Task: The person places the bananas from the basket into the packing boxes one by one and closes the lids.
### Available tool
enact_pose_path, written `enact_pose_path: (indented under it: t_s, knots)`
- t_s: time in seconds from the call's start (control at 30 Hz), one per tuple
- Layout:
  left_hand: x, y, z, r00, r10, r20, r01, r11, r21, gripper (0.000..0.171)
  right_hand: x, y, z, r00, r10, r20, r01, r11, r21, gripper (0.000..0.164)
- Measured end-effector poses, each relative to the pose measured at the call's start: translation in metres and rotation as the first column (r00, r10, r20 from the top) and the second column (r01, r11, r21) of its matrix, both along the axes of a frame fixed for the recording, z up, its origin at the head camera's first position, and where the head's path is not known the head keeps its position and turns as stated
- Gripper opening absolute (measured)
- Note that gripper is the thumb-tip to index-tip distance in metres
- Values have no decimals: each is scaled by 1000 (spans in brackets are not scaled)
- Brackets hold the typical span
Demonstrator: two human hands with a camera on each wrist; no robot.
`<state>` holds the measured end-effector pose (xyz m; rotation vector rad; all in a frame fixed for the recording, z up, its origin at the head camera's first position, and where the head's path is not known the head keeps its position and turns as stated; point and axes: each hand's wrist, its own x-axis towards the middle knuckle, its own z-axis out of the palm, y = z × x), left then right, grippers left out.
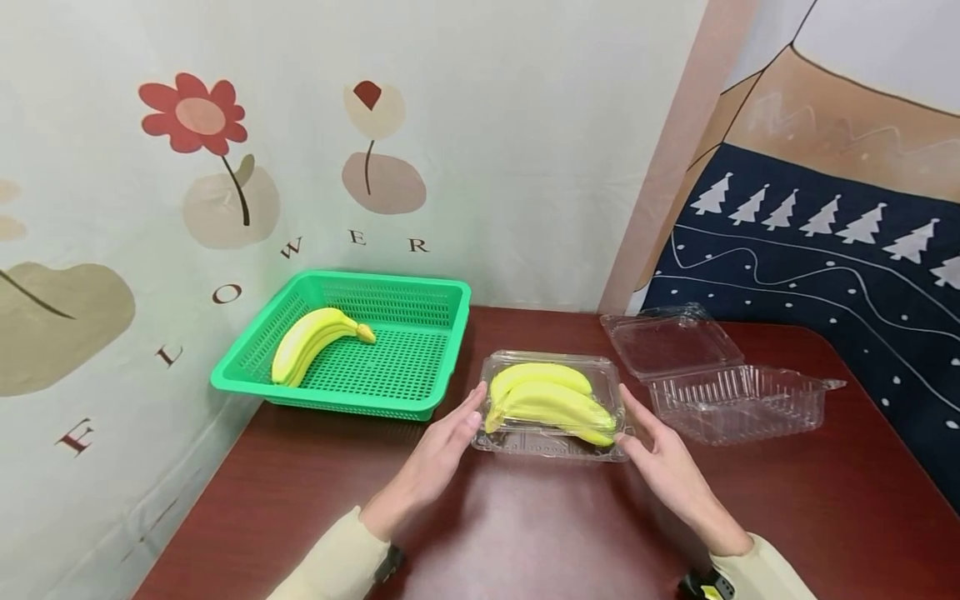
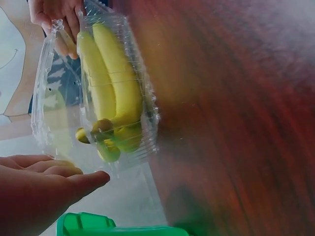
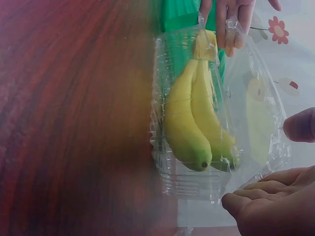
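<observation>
A clear plastic clamshell box (image 1: 555, 450) stands on the table between both hands, holding a bunch of yellow bananas (image 1: 551, 400). Through the plastic in the right wrist view, the bananas (image 3: 189, 118) show greenish tips. Both wrist views show the box's lid (image 2: 44, 113) tilted up at an angle from the base. On the box's left side, the left hand (image 1: 442, 450) touches the lid with straight fingers. Opposite it, the right hand (image 1: 667, 467) touches the lid's right side, fingers extended and thumb apart, toward the front corner.
A green plastic basket (image 1: 442, 400) stands at the back left, with another bunch of bananas (image 1: 311, 342) inside. Right of the hands, a second clear clamshell box (image 1: 738, 408) lies with its lid folded back. A patterned curtain (image 1: 517, 150) borders the table's far edge.
</observation>
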<state>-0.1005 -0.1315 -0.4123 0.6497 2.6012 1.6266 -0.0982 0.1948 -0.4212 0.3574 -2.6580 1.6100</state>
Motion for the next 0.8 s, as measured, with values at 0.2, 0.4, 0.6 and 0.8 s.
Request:
enact_pose_path:
  t_s: [0.2, 0.4, 0.6, 0.8]
  knots:
    - [2, 0, -5, 1000, -5, 23, 6, 999, -33, 56, 0, 1, -7, 1000, 9, -3, -9, 1000, -27, 67]
    - [3, 1, -8, 998, -28, 53, 32, 996, -78, 57, 2, 3, -13, 1000, 0, -16, 0, 1000, -5, 66]
    - [2, 1, -7, 999, -11, 53, 16, 995, -97, 55, 4, 5, -18, 998, 0, -64, 1, 1000, 17, 63]
    - [0, 0, -12, 999, 47, 10, -45, 991, -129, 55, 1, 5, -21, 997, 14, -69, -14, 1000, 7, 62]
